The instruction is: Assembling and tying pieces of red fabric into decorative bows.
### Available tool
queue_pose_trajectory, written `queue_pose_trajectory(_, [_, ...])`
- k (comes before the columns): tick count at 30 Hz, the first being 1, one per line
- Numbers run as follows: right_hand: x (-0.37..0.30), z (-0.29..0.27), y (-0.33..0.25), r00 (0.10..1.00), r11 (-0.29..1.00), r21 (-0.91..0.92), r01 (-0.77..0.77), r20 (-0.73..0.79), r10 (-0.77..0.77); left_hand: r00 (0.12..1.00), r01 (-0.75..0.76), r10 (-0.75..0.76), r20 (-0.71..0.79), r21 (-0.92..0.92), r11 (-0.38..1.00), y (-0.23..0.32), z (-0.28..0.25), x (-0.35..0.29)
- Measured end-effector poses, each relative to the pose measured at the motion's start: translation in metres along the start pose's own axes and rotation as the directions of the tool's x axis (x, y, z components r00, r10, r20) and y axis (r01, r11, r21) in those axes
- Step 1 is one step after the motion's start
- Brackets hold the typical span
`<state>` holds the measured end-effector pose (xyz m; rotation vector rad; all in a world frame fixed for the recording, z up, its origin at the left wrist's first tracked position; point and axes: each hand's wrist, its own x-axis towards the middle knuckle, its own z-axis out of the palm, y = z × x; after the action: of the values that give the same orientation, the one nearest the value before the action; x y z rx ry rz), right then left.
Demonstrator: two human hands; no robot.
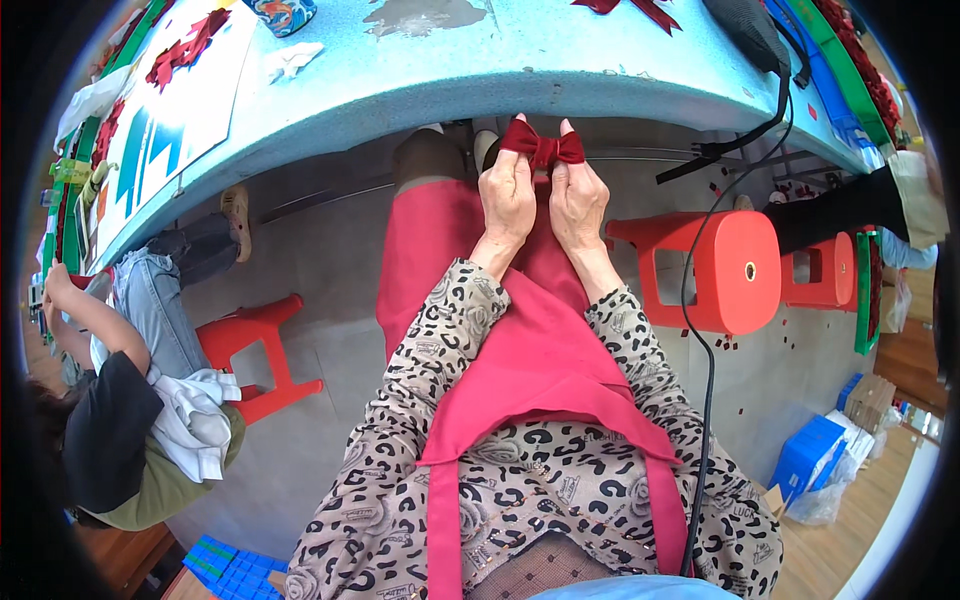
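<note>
Over my lap, just short of the table edge, a dark red fabric bow (545, 150) is held up between both hands. My left hand (508, 198) pinches its left loop, thumb and fingers closed on the cloth. At the opposite loop, my right hand (578, 200) grips in the same way. The bow's gathered middle shows between them, and its two loops spread sideways. Fingertips behind the fabric are partly hidden.
A light blue table (420, 85) curves across the front, with red ribbon pieces (188, 48) at its left. A black cable (707, 345) hangs down on my right, past a red stool (738, 270). Another person (120, 400) sits at the left near a second red stool (262, 355).
</note>
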<state>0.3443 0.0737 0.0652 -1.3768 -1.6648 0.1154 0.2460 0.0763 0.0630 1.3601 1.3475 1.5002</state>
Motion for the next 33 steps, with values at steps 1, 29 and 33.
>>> queue_pose_trajectory(1, [0.002, -0.003, 0.002, 0.999, 0.999, 0.029, -0.033, 0.023, 0.033, 0.998, 0.049, -0.045, 0.053, -0.066, 0.997, 0.001, 0.002, 0.001])
queue_pose_trajectory(29, [-0.017, 0.003, 0.034, 0.978, 0.935, -0.349, 0.070, 0.210, 0.005, 0.988, -0.142, 0.091, 0.124, 0.505, 0.851, -0.026, 0.018, -0.002])
queue_pose_trajectory(33, [-0.013, -0.002, 0.030, 0.980, 0.995, -0.094, 0.028, 0.199, -0.009, 0.996, -0.072, 0.059, 0.069, 0.206, 0.976, -0.015, 0.013, 0.000])
